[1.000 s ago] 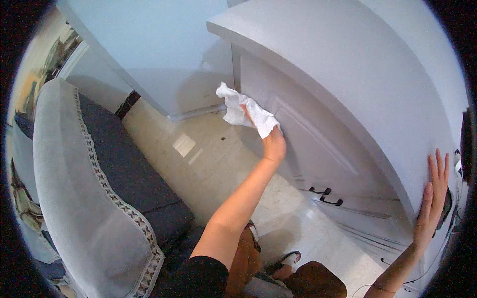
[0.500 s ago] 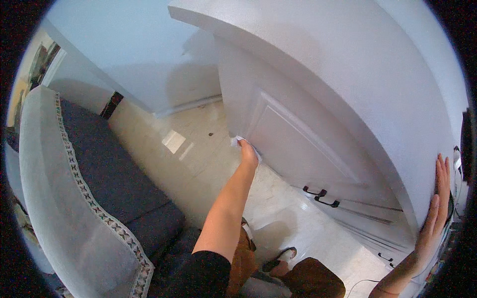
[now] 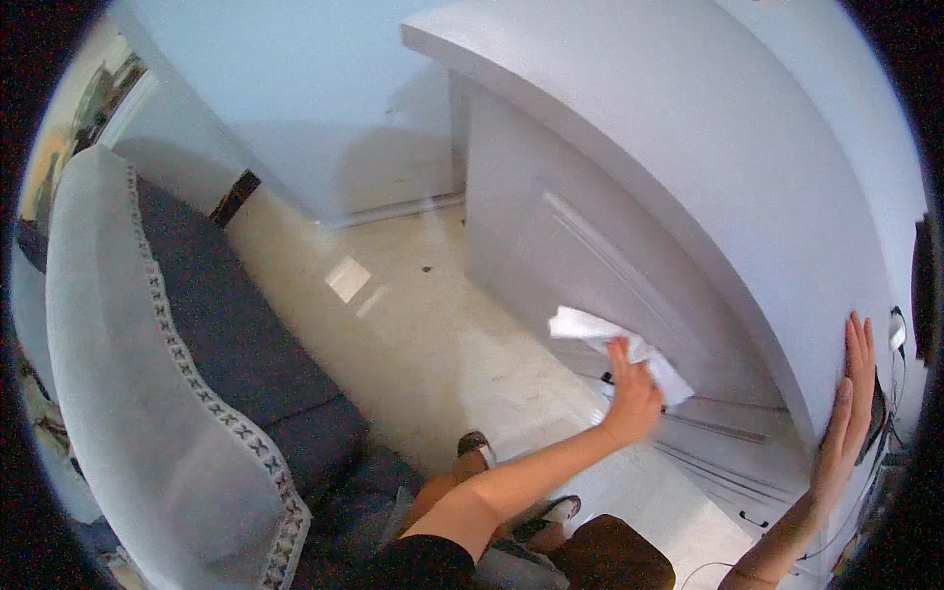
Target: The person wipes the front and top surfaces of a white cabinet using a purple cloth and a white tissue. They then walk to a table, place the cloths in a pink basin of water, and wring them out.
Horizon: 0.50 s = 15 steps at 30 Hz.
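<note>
My left hand [image 3: 634, 393] presses a white cloth [image 3: 592, 328] to the front of a pale grey cabinet [image 3: 521, 216]. Its fingers are bent over the cloth, which spreads out to both sides of the hand. Behind that hand, a black drawer handle [image 3: 607, 378] is partly hidden. Over to the right, my right hand [image 3: 852, 423] rests with straight fingers on the cabinet's curved top [image 3: 747, 187], close to its right end. Nothing is held in it.
A grey sofa with a dark seat [image 3: 231, 295] and patterned trim stands on the left. My feet in sandals [image 3: 474, 447] are on the pale floor, beside a brown stool [image 3: 619, 556]. Cables and a white plug [image 3: 897, 329] are at the right edge.
My left hand has moved with the cloth from the cabinet's far lower edge, right and nearer, to the front by the handles. My right hand stays on the top.
</note>
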Each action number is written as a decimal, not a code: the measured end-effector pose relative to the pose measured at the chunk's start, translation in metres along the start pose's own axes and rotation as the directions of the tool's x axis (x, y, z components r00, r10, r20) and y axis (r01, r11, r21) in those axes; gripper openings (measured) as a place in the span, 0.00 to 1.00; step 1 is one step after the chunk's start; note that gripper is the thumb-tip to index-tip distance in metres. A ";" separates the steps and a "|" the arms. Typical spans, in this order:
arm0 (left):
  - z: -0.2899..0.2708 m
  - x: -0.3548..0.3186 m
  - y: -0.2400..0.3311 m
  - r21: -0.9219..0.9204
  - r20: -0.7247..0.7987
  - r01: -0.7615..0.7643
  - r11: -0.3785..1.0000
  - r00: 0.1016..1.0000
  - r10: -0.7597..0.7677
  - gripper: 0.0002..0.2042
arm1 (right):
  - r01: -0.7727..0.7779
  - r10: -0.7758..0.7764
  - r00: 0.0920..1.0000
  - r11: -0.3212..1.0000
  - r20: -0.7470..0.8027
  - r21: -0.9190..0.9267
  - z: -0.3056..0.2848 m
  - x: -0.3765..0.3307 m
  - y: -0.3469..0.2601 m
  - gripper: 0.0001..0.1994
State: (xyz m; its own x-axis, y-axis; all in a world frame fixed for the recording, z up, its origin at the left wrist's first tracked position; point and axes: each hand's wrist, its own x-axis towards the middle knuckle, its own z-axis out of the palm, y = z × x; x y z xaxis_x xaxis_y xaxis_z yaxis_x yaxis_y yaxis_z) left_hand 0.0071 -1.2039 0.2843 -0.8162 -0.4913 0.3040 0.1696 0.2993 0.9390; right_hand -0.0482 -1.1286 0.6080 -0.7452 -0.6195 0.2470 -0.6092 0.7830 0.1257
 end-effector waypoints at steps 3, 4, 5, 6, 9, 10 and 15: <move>-0.007 -0.006 -0.074 -0.060 0.105 0.195 0.979 0.976 -0.188 0.24 | -0.033 0.033 0.999 0.999 0.008 0.000 -0.004 -0.002 -0.005 0.23; -0.018 0.000 -0.100 -0.228 0.087 0.359 0.905 0.933 -0.349 0.25 | -0.045 0.045 0.999 0.999 0.004 0.010 -0.004 -0.002 -0.007 0.23; -0.041 0.008 -0.130 -0.404 0.041 0.485 0.776 0.857 -0.514 0.25 | -0.019 0.020 1.000 0.998 -0.018 0.053 0.003 0.001 -0.008 0.23; -0.054 0.018 -0.152 -0.607 0.068 0.540 0.584 0.767 -0.638 0.26 | -0.020 0.022 0.999 0.998 -0.034 0.067 0.004 0.000 -0.007 0.22; -0.074 0.034 -0.198 -0.900 0.219 0.431 0.064 0.575 -0.789 0.28 | -0.035 0.036 0.999 0.998 -0.025 0.048 0.000 0.000 -0.013 0.22; -0.061 0.038 -0.196 -0.905 0.202 0.418 0.076 0.581 -0.788 0.27 | -0.056 0.057 0.998 0.998 -0.020 0.011 -0.009 -0.002 -0.013 0.22; -0.025 0.014 -0.160 -0.891 0.238 0.453 0.012 0.491 -0.838 0.25 | -0.052 0.059 0.997 0.993 -0.053 0.109 -0.007 -0.003 -0.008 0.20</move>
State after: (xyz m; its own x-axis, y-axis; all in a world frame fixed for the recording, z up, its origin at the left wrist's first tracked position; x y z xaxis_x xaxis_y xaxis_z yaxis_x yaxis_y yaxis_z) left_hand -0.0174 -1.2792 0.1423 -0.6745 -0.2975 -0.6757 0.1248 -0.9480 0.2928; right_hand -0.0392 -1.1320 0.6130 -0.7640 -0.5687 0.3048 -0.5953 0.8035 0.0071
